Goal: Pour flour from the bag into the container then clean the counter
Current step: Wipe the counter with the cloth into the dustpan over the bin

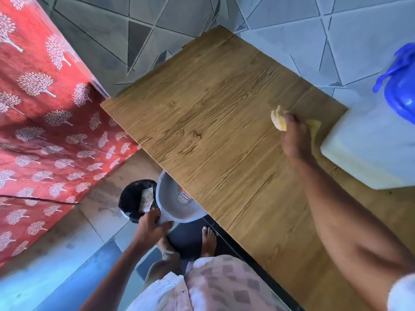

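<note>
A wood-grain counter runs diagonally across the view. My right hand presses a yellow cloth on the counter near its far right end, beside a white container with a blue lid. My left hand grips the rim of a light grey dustpan-like tray held just below the counter's front edge. Under the tray stands a bin with a black liner; a crumpled bag lies inside it. No flour is visible on the counter.
A red cloth with white tree prints hangs at the left. Grey tiles with a triangle pattern cover the wall behind the counter. My bare feet stand on a dark floor mat by the counter's front edge.
</note>
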